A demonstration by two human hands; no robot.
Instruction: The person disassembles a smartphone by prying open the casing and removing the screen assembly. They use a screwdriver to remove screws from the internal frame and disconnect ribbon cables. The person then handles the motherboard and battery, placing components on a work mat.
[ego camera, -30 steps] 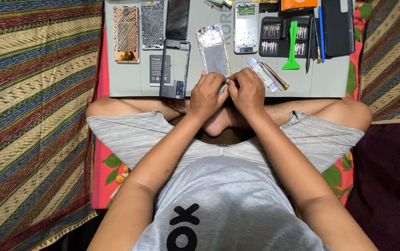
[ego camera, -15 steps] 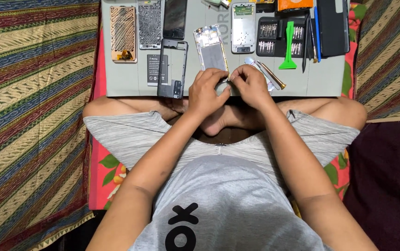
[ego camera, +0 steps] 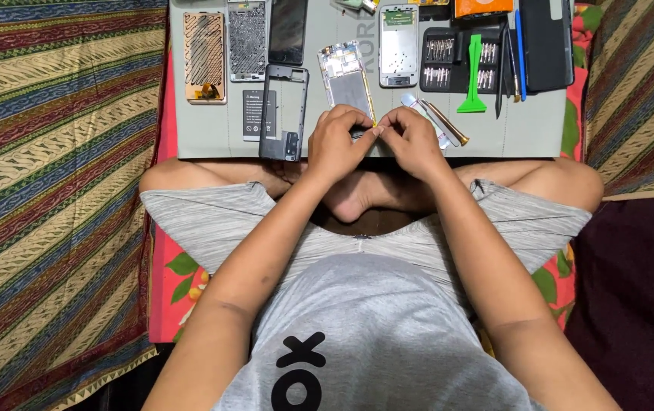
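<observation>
Nearest the camera, a person in a grey shirt sits cross-legged, both forearms reaching forward to the near edge of a grey work mat (ego camera: 205, 137). The left hand (ego camera: 336, 144) and right hand (ego camera: 412, 141) meet there, fingertips almost touching. The fingers of both hands are pressed together, pinching a very small part (ego camera: 375, 126) with a yellowish tip; what the part is cannot be told at this size.

Just beyond the hands lies an opened phone chassis (ego camera: 346, 80), tilted slightly, its near end partly covered by the left hand. Left of it lies a dark phone frame (ego camera: 284, 114) and a flat black battery (ego camera: 252, 114). To the right, just beside the right hand, lie two slim tools with metal tips (ego camera: 437, 120).

Farther off lie a second opened phone (ego camera: 398, 44), a black tray of screwdriver bits (ego camera: 460, 59), a green pry tool (ego camera: 473, 76) and two patterned back panels (ego camera: 205, 55).

The likely risk: the part is tiny and held above the mat's edge, over the lap, so a slip of the pinch could drop it into the folds of cloth. Too hard a squeeze could bend it.
</observation>
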